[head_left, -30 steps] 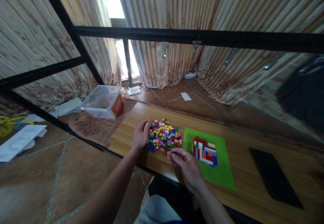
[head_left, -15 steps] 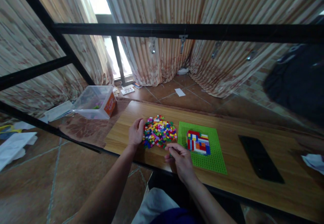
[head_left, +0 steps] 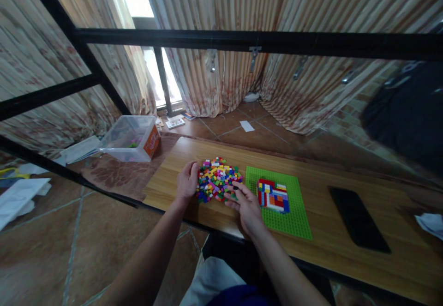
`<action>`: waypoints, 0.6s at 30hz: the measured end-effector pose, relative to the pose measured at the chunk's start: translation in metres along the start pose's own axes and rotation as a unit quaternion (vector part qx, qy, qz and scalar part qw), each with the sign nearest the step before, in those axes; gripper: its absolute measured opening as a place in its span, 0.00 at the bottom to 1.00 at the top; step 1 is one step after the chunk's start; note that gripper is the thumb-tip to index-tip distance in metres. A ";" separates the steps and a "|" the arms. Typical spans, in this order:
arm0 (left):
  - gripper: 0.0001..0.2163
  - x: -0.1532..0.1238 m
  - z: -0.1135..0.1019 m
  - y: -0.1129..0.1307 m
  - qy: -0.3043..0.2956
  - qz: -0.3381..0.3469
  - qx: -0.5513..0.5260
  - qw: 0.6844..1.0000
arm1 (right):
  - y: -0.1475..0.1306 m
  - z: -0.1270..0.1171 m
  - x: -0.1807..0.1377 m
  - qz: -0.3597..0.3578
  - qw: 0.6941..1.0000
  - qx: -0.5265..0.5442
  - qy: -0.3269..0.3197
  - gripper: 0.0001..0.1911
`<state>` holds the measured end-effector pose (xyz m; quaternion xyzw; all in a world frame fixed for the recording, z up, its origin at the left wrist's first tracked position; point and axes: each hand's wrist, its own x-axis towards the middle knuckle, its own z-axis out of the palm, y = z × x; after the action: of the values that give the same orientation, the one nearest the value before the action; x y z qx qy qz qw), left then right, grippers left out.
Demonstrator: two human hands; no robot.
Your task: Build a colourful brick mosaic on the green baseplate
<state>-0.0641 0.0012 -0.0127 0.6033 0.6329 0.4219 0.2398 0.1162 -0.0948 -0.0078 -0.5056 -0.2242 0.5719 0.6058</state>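
Note:
A loose pile of small multicoloured toy bricks (head_left: 218,177) lies on the wooden tabletop. My left hand (head_left: 188,180) rests on its side against the pile's left edge, fingers loosely curved and apart from the thumb; I see nothing held in it. At the pile's lower right, my right hand (head_left: 246,204) reaches over the bricks with its fingers spread. A dark spot shows by its fingertips, too small to name. Right of that hand, a patchwork of joined bricks (head_left: 273,196) in red, white, blue and other colours sits on a green studded baseplate (head_left: 299,218).
A black flat slab (head_left: 360,218) lies on the wooden table (head_left: 321,260) to the right, with crumpled white paper (head_left: 429,223) beyond. A clear plastic box (head_left: 128,137) stands past the table's left end. A black metal bar (head_left: 228,38) crosses in front of the curtains.
My right hand has moved up and slightly left onto the pile's edge, and its pinched fingers have spread. My left hand has stayed at the pile's left side.

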 end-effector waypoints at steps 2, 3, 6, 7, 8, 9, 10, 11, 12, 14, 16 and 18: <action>0.20 0.000 0.001 -0.001 0.000 0.002 0.000 1.000 | 0.001 0.003 0.002 -0.006 1.000 -0.015 0.010 0.21; 0.21 0.000 0.001 -0.002 0.001 0.004 0.001 1.000 | 0.001 0.005 0.003 -0.008 1.000 -0.022 0.013 0.21; 0.21 0.001 0.003 -0.004 0.005 0.007 -0.001 1.000 | 0.002 0.010 0.006 -0.008 0.999 -0.038 0.017 0.21; 0.21 0.001 0.003 -0.005 0.006 0.007 -0.002 1.000 | 0.002 0.011 0.007 -0.008 0.999 -0.042 0.018 0.21; 0.21 0.001 0.003 -0.005 0.007 0.007 -0.003 1.000 | 0.002 0.012 0.008 -0.009 0.999 -0.045 0.018 0.21; 0.21 0.001 0.003 -0.006 0.008 0.007 -0.003 1.000 | 0.003 0.012 0.008 -0.010 0.999 -0.047 0.018 0.21; 0.21 0.001 0.004 -0.006 0.009 0.007 -0.003 1.000 | 0.003 0.013 0.009 -0.012 0.999 -0.049 0.018 0.22; 0.21 0.001 0.003 -0.006 0.009 0.007 -0.002 1.000 | 0.003 0.013 0.009 -0.013 0.998 -0.051 0.018 0.22; 0.20 0.001 0.003 -0.006 0.009 0.008 -0.001 1.000 | 0.002 0.013 0.009 -0.013 0.998 -0.054 0.019 0.22; 0.20 0.000 0.003 -0.005 0.008 0.011 -0.003 1.000 | 0.001 0.014 0.010 -0.015 0.998 -0.061 0.023 0.23; 0.20 0.000 0.003 -0.005 0.006 0.012 -0.006 1.000 | -0.001 0.015 0.009 -0.023 0.997 -0.067 0.026 0.23; 0.20 0.000 0.003 -0.005 0.006 0.010 -0.005 1.000 | -0.004 0.016 0.008 -0.034 0.997 -0.071 0.020 0.23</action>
<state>-0.0646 0.0023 -0.0181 0.6059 0.6263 0.4309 0.2344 0.1065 -0.0809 -0.0006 -0.5503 -0.2691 0.5238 0.5919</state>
